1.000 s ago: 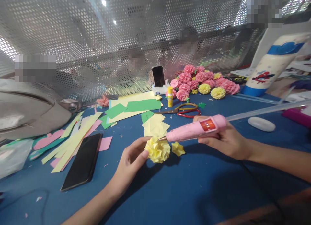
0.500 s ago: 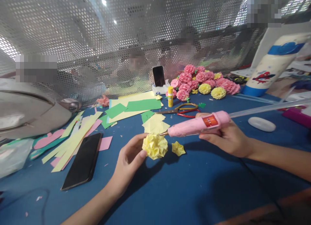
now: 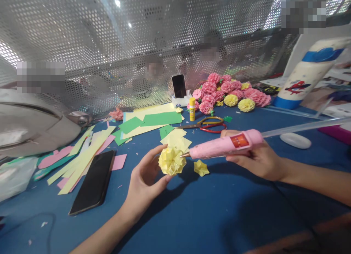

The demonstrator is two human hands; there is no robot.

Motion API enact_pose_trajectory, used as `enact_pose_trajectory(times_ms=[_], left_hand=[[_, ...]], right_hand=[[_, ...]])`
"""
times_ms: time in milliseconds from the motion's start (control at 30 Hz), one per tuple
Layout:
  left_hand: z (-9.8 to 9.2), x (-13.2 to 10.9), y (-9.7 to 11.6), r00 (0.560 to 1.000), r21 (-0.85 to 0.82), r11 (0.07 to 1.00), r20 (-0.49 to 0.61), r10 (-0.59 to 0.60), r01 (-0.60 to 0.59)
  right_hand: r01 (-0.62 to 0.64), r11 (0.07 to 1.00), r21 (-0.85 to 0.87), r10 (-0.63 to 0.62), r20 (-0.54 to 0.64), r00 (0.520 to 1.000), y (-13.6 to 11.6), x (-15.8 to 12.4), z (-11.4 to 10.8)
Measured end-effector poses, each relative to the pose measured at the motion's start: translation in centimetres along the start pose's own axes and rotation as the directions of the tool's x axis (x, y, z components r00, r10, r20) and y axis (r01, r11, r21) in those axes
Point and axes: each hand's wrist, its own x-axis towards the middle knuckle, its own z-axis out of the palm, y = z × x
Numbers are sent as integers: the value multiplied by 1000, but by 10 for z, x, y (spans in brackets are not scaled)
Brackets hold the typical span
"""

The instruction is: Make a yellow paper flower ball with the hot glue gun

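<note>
Between the thumb and fingers of my left hand point(image 3: 145, 180) is a round yellow folded-paper flower point(image 3: 170, 162), held just over the table. My right hand point(image 3: 260, 159) is closed around a pink hot glue gun point(image 3: 214, 146) with a clear glue stick point(image 3: 304, 127) running out of its back. The gun's metal nozzle points left and meets the flower's right side; whether glue is coming out is too small to tell. A small yellow paper star-shaped piece point(image 3: 201, 168) lies on the table just right of the flower. Pale yellow paper squares point(image 3: 175, 137) lie behind it.
Scissors point(image 3: 203, 125) and a yellow glue stick tube point(image 3: 192, 109) are behind my hands. Pink paper flowers point(image 3: 210, 87) pile up at the back. A black phone point(image 3: 94, 184) and paper strips point(image 3: 82, 162) lie left. A white bottle point(image 3: 307, 78) and white mouse point(image 3: 295, 140) stand right.
My left hand has turned the yellow flower, so its centre now faces more toward me and the nozzle. The glue gun's tip has dropped slightly, from the flower's top to its right side.
</note>
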Motion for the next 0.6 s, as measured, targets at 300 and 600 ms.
enact_pose_trajectory(times_ms=[300, 600], left_hand=[[-7, 2, -5, 990, 69, 991, 81, 111, -117], [-7, 3, -7, 987, 53, 997, 156, 45, -54]], right_hand=[[-31, 998, 48, 29, 40, 999, -3, 2, 0], [-14, 997, 76, -2, 208, 978, -10, 9, -3]])
